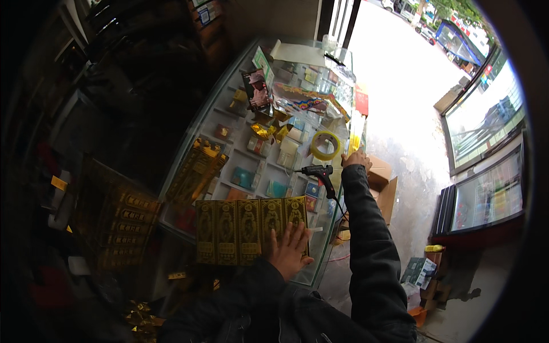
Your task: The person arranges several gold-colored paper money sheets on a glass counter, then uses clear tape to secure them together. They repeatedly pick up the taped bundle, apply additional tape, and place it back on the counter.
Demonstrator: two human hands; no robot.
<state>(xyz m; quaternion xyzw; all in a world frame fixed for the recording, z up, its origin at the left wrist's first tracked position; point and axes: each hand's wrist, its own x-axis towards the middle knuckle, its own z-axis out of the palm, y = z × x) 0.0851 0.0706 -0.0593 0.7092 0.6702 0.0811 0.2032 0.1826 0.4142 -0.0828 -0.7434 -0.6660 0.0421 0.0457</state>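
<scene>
My left hand (290, 252) lies flat with spread fingers on the right end of a row of gold-patterned boxes (238, 229) at the near end of the glass display counter (315, 268). A small pale strip (316, 229) sticks out beside its fingertips. My right hand (357, 160) is at the counter's right edge, its fingers bent over that edge; whether it grips something is hidden. Close to it are a roll of clear yellowish tape (325, 145) and a black hot glue gun (321, 175) with a small red light. Folded gold sheets (198, 169) lie on the glass at the left.
Crumpled gold foil (263, 131), a photo card (258, 90) and plastic packaging (309, 105) lie farther up the counter. Stacked gold boxes (128, 227) stand at left. An open cardboard box (387, 199) is beyond the right edge; the glue gun's cord (342, 209) runs over that edge.
</scene>
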